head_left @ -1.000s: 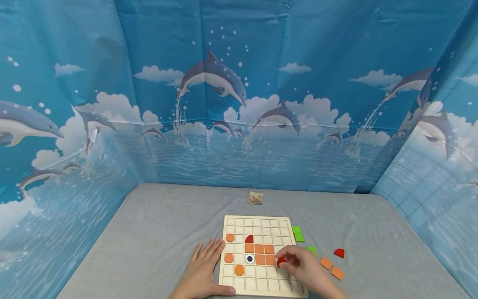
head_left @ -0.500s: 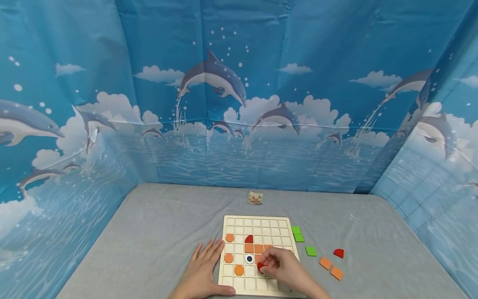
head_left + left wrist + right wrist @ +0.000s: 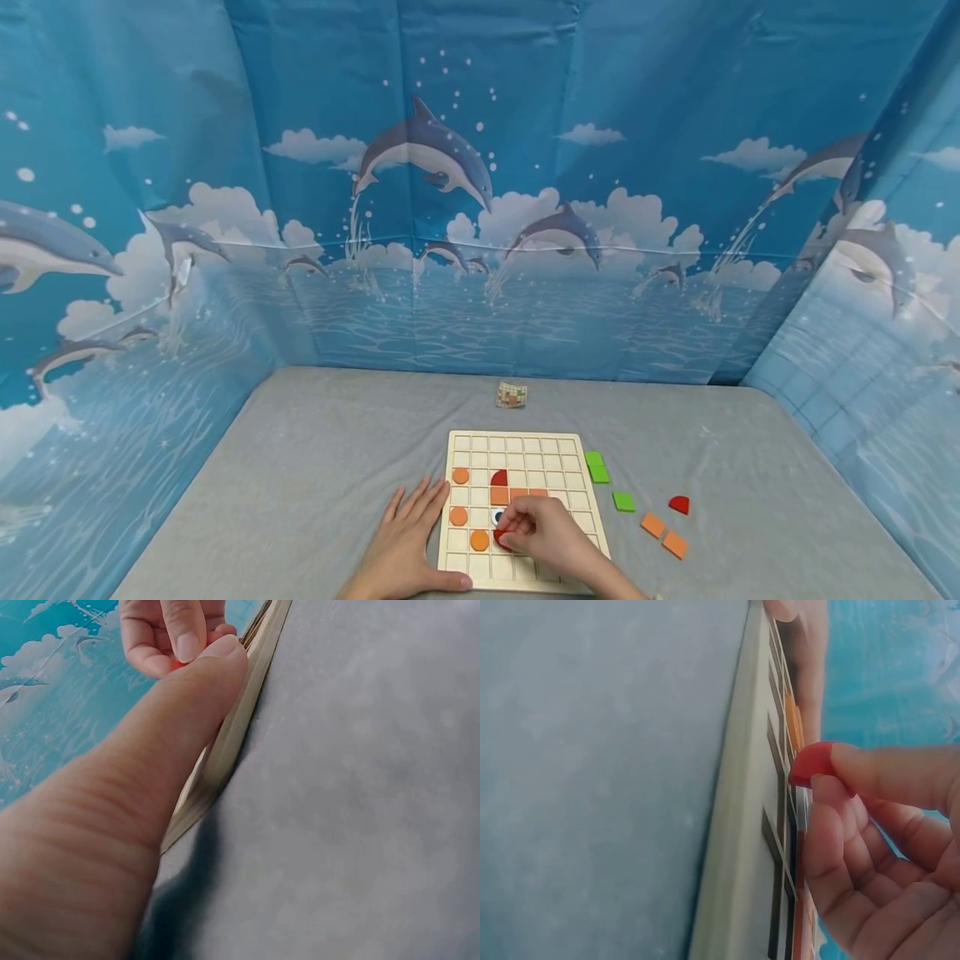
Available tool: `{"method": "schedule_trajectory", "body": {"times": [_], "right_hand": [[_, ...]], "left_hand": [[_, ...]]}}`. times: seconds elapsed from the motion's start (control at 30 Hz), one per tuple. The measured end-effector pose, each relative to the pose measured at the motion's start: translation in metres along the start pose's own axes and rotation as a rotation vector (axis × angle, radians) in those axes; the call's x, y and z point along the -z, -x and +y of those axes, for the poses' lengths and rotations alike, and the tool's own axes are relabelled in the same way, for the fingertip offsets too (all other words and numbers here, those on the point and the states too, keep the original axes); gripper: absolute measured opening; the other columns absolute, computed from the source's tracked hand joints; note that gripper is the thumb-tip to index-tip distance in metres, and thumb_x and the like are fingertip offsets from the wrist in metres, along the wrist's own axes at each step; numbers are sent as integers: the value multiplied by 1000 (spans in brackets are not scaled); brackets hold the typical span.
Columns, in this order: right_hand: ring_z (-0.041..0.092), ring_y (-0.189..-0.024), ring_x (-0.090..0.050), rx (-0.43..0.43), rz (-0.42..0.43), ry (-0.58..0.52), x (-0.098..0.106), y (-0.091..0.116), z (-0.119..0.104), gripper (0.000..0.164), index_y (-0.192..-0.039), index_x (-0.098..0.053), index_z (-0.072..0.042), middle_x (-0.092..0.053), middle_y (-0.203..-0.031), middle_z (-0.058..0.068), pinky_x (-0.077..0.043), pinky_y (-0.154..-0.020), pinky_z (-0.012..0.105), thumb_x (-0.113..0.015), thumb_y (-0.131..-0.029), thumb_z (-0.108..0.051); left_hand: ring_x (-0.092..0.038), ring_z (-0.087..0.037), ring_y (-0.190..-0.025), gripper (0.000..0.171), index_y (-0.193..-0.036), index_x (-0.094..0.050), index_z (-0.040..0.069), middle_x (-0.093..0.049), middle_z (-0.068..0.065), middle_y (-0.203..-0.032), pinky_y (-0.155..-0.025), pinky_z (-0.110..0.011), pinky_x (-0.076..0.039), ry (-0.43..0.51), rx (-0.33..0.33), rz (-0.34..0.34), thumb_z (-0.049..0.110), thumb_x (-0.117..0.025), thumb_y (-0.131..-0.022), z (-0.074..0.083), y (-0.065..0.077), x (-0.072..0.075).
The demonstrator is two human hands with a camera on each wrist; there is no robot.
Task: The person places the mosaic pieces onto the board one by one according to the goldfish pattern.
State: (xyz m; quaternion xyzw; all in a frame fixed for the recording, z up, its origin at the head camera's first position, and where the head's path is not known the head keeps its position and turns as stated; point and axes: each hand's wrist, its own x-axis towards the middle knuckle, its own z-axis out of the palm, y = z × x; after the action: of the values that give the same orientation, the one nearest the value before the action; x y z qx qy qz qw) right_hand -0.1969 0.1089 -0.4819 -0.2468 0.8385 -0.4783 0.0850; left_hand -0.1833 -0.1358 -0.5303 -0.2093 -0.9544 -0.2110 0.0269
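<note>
A red quarter-circle tile is pinched between the thumb and fingers of my right hand, close over the wooden grid board. In the head view the tile overlaps a square just below the white disc with a black dot, which my fingers partly cover. My left hand lies spread along the board's left edge, its thumb at the near corner. Set in the board are orange round tiles, another red quarter-circle and a row of orange squares; the right hand hides some squares.
Right of the board lie green square tiles, two loose orange squares and a red quarter-circle tile. A small patterned card lies behind the board on the grey cloth. A dolphin-print curtain surrounds the table.
My right hand has carried the red quarter-circle tile leftward across the board, from its right side to near the white disc. The left hand has stayed at the board's left edge.
</note>
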Motion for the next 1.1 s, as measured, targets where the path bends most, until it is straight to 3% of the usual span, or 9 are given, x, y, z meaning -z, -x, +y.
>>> {"method": "schedule_trajectory", "body": {"times": [0.47, 0.7, 1.1], "right_hand": [[4, -58, -51, 3, -2, 85, -3, -5, 3, 13, -78, -70, -14, -56, -70, -9, -45, -52, 21, -77, -77, -3], [3, -59, -45, 37, 15, 184, -3, -2, -2, 15, -76, -69, -14, -52, -71, -8, -41, -51, 21, -82, -72, -9], [3, -58, -41, 21, 57, 315, -4, 2, -2, 19, -73, -65, -15, -48, -69, -9, -38, -52, 21, -84, -70, -15]], "left_hand": [[-13, -23, -142, 122, -152, -25, 12, -25, -2, -154, -110, -52, -3, -6, 16, -26, 89, -51, -61, 0, -1, 1], [-13, -23, -142, 123, -152, -24, 12, -25, -2, -154, -110, -51, -3, -2, 20, -31, 89, -51, -60, 1, 0, 1], [-14, -24, -142, 123, -152, -25, 12, -26, -2, -154, -110, -52, -3, 4, 22, -27, 89, -52, -60, 1, 0, 2]]}}
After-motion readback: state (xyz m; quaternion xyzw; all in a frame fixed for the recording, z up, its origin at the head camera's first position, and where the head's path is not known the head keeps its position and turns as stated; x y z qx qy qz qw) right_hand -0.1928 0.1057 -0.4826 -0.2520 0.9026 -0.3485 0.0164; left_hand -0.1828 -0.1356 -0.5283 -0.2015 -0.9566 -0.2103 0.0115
